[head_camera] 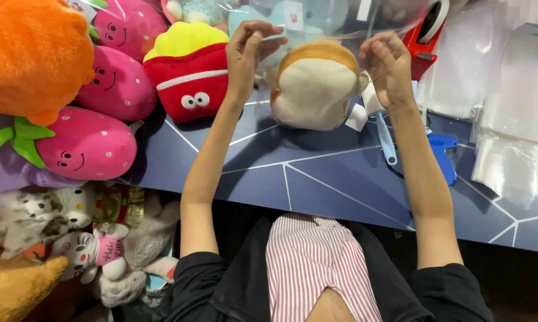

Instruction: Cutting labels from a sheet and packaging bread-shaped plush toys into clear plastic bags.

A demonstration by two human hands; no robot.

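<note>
Bread-shaped plush toy (312,86), tan crust around a cream face, sits inside a clear plastic bag (346,24) on the blue table (316,179), between the two raised hands. Left hand (249,50) pinches the bag's upper edge with curled fingers just left of the toy; right hand (388,65) grips the bag's other side, fingers bunched together. Below the right hand lie a blue tagging gun (442,152) and white paper tags (359,114). Beside the left hand stands a red fries plush (188,74), with pink strawberry plushes (93,146) farther left. Beyond the right hand rests a stack of clear bags (510,113).
</note>
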